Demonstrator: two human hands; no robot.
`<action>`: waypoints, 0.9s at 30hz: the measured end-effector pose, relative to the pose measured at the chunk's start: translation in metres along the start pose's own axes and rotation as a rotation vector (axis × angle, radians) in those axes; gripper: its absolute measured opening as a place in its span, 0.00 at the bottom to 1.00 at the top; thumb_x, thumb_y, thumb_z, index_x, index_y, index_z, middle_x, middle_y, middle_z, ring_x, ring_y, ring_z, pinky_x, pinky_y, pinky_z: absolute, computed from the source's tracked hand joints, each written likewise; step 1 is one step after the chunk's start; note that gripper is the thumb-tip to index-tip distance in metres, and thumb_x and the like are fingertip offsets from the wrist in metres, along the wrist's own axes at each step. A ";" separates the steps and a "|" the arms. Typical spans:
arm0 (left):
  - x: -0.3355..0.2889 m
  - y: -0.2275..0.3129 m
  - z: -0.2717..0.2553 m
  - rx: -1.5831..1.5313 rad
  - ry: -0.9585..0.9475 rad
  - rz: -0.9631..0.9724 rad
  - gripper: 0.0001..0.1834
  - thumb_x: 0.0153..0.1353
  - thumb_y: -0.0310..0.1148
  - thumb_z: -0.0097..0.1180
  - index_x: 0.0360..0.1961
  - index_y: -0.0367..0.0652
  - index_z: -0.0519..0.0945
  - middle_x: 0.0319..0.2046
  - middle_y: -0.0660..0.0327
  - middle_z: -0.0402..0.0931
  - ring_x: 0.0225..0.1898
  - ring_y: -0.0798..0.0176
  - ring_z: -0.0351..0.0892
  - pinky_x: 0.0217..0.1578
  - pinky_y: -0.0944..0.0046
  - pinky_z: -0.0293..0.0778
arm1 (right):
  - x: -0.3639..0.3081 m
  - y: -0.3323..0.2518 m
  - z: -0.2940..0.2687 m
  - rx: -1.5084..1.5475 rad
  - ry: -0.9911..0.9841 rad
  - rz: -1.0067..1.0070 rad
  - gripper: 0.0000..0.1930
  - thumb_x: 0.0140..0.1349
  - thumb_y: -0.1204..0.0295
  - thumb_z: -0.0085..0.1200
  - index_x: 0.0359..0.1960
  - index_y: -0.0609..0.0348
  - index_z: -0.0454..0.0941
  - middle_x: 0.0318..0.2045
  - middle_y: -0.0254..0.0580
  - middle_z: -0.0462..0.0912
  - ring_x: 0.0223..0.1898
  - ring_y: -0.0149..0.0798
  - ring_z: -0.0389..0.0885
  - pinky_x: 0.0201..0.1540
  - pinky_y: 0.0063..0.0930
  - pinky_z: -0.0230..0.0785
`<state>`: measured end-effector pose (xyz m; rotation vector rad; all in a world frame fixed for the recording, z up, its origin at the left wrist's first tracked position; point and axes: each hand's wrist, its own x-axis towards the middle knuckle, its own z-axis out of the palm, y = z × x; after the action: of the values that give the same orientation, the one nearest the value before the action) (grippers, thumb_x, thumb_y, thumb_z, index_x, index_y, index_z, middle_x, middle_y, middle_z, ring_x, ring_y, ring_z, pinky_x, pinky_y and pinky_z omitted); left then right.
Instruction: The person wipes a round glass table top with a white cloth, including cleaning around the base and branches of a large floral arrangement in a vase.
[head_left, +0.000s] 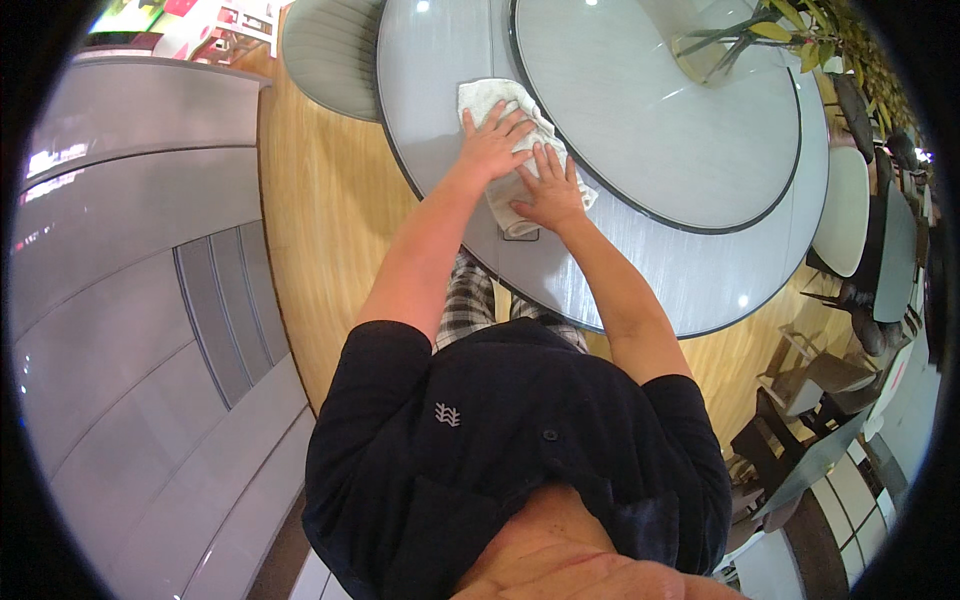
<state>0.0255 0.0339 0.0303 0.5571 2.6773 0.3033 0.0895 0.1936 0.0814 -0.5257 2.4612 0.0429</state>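
1. Left hand [492, 145]: flat, palm down on the white cloth [500, 110]. Fingers [515, 112] spread and extended, not curled round anything; they press onto the fabric.
2. Right hand [548, 190]: also flat and palm down, fingers [545, 158] straight and slightly fanned, lying on the lower part of the same cloth. Nothing pinched or grasped.
3. The two hands sit just beside each other, left a little farther up the table than the right; thumbs near or touching, cannot tell which.
4. Cloth: white, soft, towel-like weave, crumpled and loosely folded. One end sticks out beyond the left fingertips, another corner shows to the right of the right hand, a bit hangs below the right palm.
5. Cloth position: on the outer ring of the round grey table [690, 290], near the person's edge, right against the dark rim of the raised round turntable [640, 120] at the centre.
6. A small dark square inset [522, 235] in the tabletop, just below the cloth's lower end.
7. Glass vase [705, 60] with green stems stands on the turntable, well apart from the hands.
8. Grey upholstered chair [330, 55] at the table's far left; wooden floor [310, 220] beneath.
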 end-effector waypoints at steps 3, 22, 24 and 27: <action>0.010 0.004 -0.001 0.022 -0.006 0.014 0.32 0.68 0.59 0.44 0.72 0.71 0.60 0.76 0.74 0.47 0.78 0.58 0.37 0.66 0.17 0.37 | 0.001 0.002 -0.001 0.016 0.009 0.047 0.44 0.60 0.36 0.51 0.75 0.33 0.54 0.78 0.44 0.38 0.79 0.47 0.30 0.75 0.59 0.29; 0.010 -0.005 0.015 0.105 -0.036 0.113 0.33 0.70 0.57 0.42 0.74 0.71 0.54 0.77 0.73 0.42 0.78 0.55 0.37 0.65 0.17 0.38 | 0.004 -0.019 0.024 0.077 0.046 0.144 0.44 0.58 0.36 0.53 0.75 0.34 0.55 0.78 0.46 0.41 0.79 0.49 0.33 0.75 0.60 0.33; 0.011 -0.005 0.016 0.115 -0.043 0.119 0.33 0.70 0.58 0.41 0.75 0.70 0.53 0.77 0.72 0.41 0.78 0.55 0.37 0.65 0.17 0.38 | 0.003 -0.020 0.023 0.085 0.038 0.151 0.44 0.58 0.37 0.54 0.75 0.34 0.55 0.78 0.46 0.41 0.78 0.49 0.33 0.75 0.60 0.33; 0.010 -0.006 0.017 0.135 -0.048 0.121 0.34 0.70 0.58 0.40 0.75 0.70 0.53 0.78 0.72 0.41 0.78 0.55 0.36 0.65 0.17 0.38 | 0.005 -0.021 0.025 0.091 0.045 0.152 0.44 0.57 0.37 0.54 0.74 0.34 0.56 0.78 0.46 0.41 0.78 0.49 0.33 0.75 0.60 0.33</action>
<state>0.0217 0.0347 0.0098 0.7600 2.6361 0.1406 0.1079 0.1762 0.0600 -0.3027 2.5294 -0.0189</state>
